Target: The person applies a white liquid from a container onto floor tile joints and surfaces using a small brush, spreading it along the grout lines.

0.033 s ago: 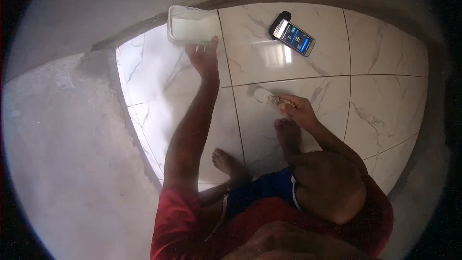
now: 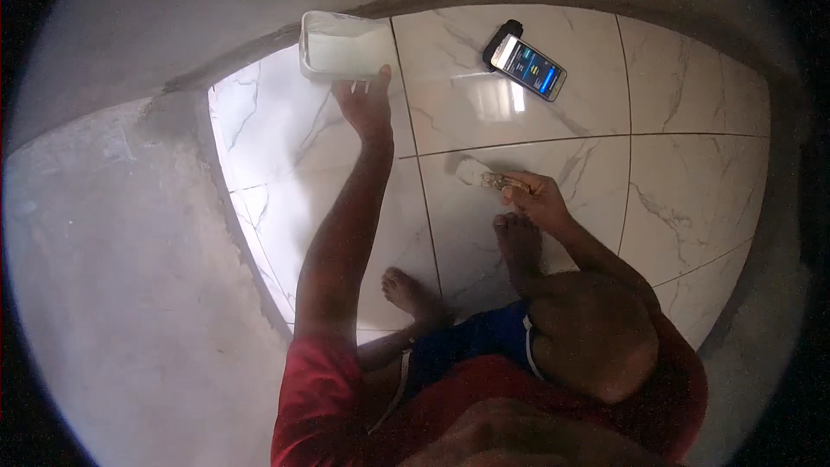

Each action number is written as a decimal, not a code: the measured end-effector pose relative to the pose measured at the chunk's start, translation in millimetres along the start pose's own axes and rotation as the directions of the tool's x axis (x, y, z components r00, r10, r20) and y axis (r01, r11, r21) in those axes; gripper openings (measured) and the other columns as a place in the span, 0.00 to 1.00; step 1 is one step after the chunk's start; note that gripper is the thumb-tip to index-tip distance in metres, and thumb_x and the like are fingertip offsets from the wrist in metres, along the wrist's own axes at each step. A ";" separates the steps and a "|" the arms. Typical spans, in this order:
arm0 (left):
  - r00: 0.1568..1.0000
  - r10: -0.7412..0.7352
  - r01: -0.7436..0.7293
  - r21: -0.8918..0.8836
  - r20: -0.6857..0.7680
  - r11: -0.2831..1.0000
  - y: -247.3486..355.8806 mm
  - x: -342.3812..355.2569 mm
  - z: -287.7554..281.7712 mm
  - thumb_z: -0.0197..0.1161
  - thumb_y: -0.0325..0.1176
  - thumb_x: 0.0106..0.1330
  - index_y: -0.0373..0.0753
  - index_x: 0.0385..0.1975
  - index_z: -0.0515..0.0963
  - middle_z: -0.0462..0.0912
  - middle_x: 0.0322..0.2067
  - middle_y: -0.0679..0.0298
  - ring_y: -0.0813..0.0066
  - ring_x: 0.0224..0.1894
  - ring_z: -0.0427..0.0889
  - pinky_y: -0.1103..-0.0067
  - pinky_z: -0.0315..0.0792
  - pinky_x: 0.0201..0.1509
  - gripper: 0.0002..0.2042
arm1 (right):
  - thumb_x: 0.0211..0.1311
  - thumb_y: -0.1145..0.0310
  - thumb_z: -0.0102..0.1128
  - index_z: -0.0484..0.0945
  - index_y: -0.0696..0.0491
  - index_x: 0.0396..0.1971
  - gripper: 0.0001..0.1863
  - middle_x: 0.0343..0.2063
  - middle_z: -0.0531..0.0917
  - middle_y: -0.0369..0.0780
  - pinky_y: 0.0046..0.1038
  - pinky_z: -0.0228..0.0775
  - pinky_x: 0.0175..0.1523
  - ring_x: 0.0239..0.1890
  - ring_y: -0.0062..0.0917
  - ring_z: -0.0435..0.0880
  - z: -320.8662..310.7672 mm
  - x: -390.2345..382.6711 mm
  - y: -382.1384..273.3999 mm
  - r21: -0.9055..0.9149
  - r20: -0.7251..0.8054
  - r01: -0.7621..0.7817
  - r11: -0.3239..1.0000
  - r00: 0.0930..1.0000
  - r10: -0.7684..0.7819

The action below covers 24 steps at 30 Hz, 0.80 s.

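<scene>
A translucent white rectangular plastic tub [image 2: 346,47] is gripped at its near right corner by my left hand [image 2: 363,105], whose fingers curl against it. In my right hand [image 2: 532,199] is a brush-like tool [image 2: 477,175] with a white head and a speckled, dirty grip; my fingers close round it just above my right foot [image 2: 519,242]. The tool's head points left over the tiles, and whether it touches them I cannot tell.
A lit phone [image 2: 529,67] leans on a black object [image 2: 503,33] on the marbled tile floor [image 2: 674,95]. Grey plastered walls [image 2: 112,233] border the tiles at the back and sides. My left foot [image 2: 406,294] and bent right knee [image 2: 596,337] are low in view.
</scene>
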<state>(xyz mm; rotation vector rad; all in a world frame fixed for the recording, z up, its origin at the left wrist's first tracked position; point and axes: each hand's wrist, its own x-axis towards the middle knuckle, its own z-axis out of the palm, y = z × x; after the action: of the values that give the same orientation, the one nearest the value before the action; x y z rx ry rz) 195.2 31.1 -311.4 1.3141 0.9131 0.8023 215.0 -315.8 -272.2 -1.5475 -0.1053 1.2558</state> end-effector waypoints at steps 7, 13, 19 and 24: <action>1.000 -0.021 0.021 -0.014 -0.013 1.000 -2.3 6.2 2.9 0.74 0.19 0.54 0.27 0.57 0.57 0.70 0.54 0.48 0.57 0.57 0.75 0.71 0.79 0.56 0.34 | 0.68 0.63 0.64 0.76 0.59 0.59 0.24 0.33 0.86 0.36 0.18 0.72 0.31 0.29 0.12 0.78 -3.8 5.4 13.0 -0.038 -0.038 -0.034 0.999 0.999 0.033; 0.998 -0.022 0.025 0.056 -0.061 0.998 -4.4 -2.0 12.9 0.73 0.19 0.55 0.27 0.57 0.56 0.68 0.54 0.48 0.57 0.58 0.74 0.71 0.79 0.56 0.34 | 0.68 0.63 0.64 0.77 0.58 0.59 0.23 0.32 0.86 0.35 0.18 0.72 0.33 0.29 0.11 0.77 -3.1 4.2 9.0 -0.060 -0.060 -0.044 0.997 0.997 0.040; 0.998 0.053 -0.052 0.005 -0.029 0.999 -14.0 0.6 15.9 0.73 0.18 0.55 0.28 0.59 0.55 0.68 0.54 0.48 0.57 0.57 0.75 0.70 0.79 0.57 0.35 | 0.68 0.61 0.64 0.77 0.56 0.59 0.23 0.32 0.85 0.35 0.19 0.73 0.36 0.30 0.13 0.78 -2.0 2.2 13.0 -0.030 -0.045 -0.010 0.999 0.999 0.009; 0.997 0.075 -0.075 0.017 -0.029 0.997 -17.2 2.1 18.9 0.72 0.18 0.55 0.28 0.59 0.55 0.68 0.55 0.48 0.57 0.58 0.74 0.69 0.79 0.57 0.36 | 0.69 0.60 0.63 0.78 0.57 0.58 0.23 0.33 0.85 0.35 0.20 0.74 0.39 0.34 0.15 0.80 -0.2 -0.9 12.2 -0.068 -0.050 0.011 0.998 0.999 -0.015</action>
<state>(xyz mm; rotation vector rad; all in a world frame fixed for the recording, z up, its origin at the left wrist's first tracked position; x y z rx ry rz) 212.7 23.0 -328.2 1.3600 0.8995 0.8765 208.5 -321.6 -280.9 -1.6332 -0.1259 1.2130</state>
